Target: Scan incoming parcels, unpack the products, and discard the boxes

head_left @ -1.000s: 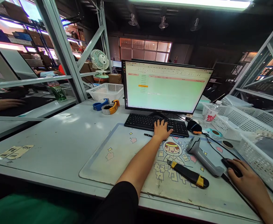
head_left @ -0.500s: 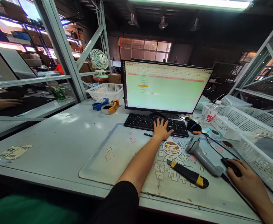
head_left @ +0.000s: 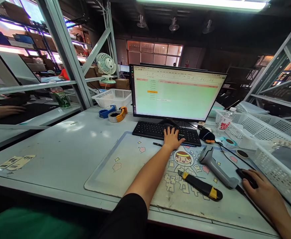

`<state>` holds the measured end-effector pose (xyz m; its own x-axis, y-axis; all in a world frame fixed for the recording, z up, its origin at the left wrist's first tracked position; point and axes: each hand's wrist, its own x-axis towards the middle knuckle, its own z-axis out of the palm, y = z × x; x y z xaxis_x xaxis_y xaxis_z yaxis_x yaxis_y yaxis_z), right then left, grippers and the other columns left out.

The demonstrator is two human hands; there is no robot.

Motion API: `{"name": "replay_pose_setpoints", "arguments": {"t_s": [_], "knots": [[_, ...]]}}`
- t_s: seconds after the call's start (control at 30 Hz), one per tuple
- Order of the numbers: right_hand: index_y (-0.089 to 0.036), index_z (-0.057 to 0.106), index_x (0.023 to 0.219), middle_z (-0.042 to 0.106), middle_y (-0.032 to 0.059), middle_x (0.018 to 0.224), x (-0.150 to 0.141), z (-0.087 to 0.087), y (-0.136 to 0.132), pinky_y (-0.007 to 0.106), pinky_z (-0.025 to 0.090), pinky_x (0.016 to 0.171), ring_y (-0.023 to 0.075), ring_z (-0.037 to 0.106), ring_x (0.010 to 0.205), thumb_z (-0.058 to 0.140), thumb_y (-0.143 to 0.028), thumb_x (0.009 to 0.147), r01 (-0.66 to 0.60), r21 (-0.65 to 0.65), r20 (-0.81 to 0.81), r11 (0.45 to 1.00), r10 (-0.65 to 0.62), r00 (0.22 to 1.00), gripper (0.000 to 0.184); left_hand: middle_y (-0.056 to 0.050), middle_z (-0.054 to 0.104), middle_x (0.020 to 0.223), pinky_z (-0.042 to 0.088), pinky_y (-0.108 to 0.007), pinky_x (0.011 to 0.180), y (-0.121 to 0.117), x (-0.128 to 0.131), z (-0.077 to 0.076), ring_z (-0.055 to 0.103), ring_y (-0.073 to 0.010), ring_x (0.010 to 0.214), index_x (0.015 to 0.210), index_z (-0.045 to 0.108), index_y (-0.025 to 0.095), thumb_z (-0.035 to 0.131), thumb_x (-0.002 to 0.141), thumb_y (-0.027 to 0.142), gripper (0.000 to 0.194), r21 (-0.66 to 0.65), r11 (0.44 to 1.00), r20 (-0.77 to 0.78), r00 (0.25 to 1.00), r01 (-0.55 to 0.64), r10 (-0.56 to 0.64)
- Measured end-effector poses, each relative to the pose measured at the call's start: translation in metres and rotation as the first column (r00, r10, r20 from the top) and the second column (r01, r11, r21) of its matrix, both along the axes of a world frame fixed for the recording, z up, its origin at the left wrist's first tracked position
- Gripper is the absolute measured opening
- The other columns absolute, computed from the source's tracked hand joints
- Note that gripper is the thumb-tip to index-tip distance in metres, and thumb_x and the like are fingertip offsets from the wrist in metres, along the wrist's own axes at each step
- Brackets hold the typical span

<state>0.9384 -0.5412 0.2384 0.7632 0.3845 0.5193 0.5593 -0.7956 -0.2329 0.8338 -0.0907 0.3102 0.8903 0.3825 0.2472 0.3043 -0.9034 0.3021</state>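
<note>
My left hand (head_left: 171, 137) rests on the right part of the black keyboard (head_left: 147, 129), its fingers spread over the keys. Over at the right, my right hand (head_left: 261, 184) curves round a black computer mouse (head_left: 247, 177) on the printed desk mat (head_left: 105, 176). Between the hands lie a grey barcode scanner (head_left: 218, 169) and a black and yellow utility knife (head_left: 201, 186). A pen (head_left: 157, 144) lies just left of my left wrist. Behind the keyboard stands a monitor (head_left: 175, 96) showing a spreadsheet with one orange cell.
White plastic baskets (head_left: 272, 159) line the right side, with a clear bottle (head_left: 226, 121) nearby. Tape dispensers (head_left: 117, 114) sit left of the monitor, before another basket (head_left: 114, 98). A metal frame post (head_left: 66, 56) separates a neighbouring desk, where another person's hand (head_left: 7, 111) rests.
</note>
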Motion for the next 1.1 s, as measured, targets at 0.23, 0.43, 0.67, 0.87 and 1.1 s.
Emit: {"name": "replay_pose_setpoints", "arguments": {"t_s": [0.23,0.43,0.67,0.87,1.1], "knots": [[-0.027,0.071,0.129,0.067,0.0102,0.144,0.002,-0.002,-0.002,0.047,0.059,0.085,0.0341,0.072,0.115,0.046,-0.066,0.093,-0.021,0.013,-0.005,1.0,0.021,1.0,0.059,-0.012,0.041,0.175,0.016,-0.062,0.137,0.0,0.0,-0.002,0.021,-0.0417,0.166,0.163,0.05,0.018,0.033,0.106,0.07,0.079,0.031,0.999,0.033,0.999,-0.02,0.018],[-0.027,0.072,0.129,0.068,0.0098,0.143,-0.003,0.004,0.003,0.047,0.059,0.089,0.0348,0.071,0.119,0.045,-0.065,0.094,-0.004,0.003,-0.015,1.0,0.004,1.0,0.057,-0.012,0.038,0.176,0.021,-0.064,0.135,-0.006,-0.008,-0.002,0.023,-0.0422,0.165,0.165,0.047,0.018,0.03,0.107,0.067,0.078,0.039,0.997,0.035,0.997,-0.063,0.061],[-0.027,0.072,0.128,0.068,0.0097,0.143,-0.002,0.002,0.004,0.048,0.059,0.092,0.0348,0.072,0.116,0.046,-0.064,0.094,0.004,0.003,0.001,1.0,-0.004,1.0,0.056,-0.008,0.016,0.185,0.009,-0.08,0.13,-0.017,-0.018,0.0,0.007,-0.0469,0.169,0.174,0.033,0.025,0.022,0.104,0.074,0.086,-0.01,0.994,-0.117,0.988,-0.105,0.103],[-0.026,0.072,0.128,0.068,0.0103,0.142,0.0,0.0,0.004,0.048,0.059,0.093,0.035,0.072,0.116,0.047,-0.062,0.094,-0.019,0.023,0.015,1.0,0.018,1.0,0.055,-0.007,0.012,0.185,0.005,-0.083,0.128,-0.017,-0.018,0.0,0.004,-0.0477,0.169,0.175,0.029,0.027,0.025,0.102,0.076,0.089,-0.017,0.992,-0.152,0.98,-0.129,0.125],[-0.026,0.072,0.128,0.067,0.0107,0.142,-0.002,0.001,0.005,0.049,0.058,0.099,0.035,0.071,0.117,0.047,-0.061,0.095,-0.027,0.031,0.018,0.999,0.027,0.999,0.054,-0.009,0.01,0.185,0.005,-0.084,0.127,-0.016,-0.018,0.0,0.002,-0.0482,0.169,0.175,0.029,0.026,0.026,0.101,0.078,0.09,-0.024,0.992,-0.139,0.983,-0.12,0.116]]}}
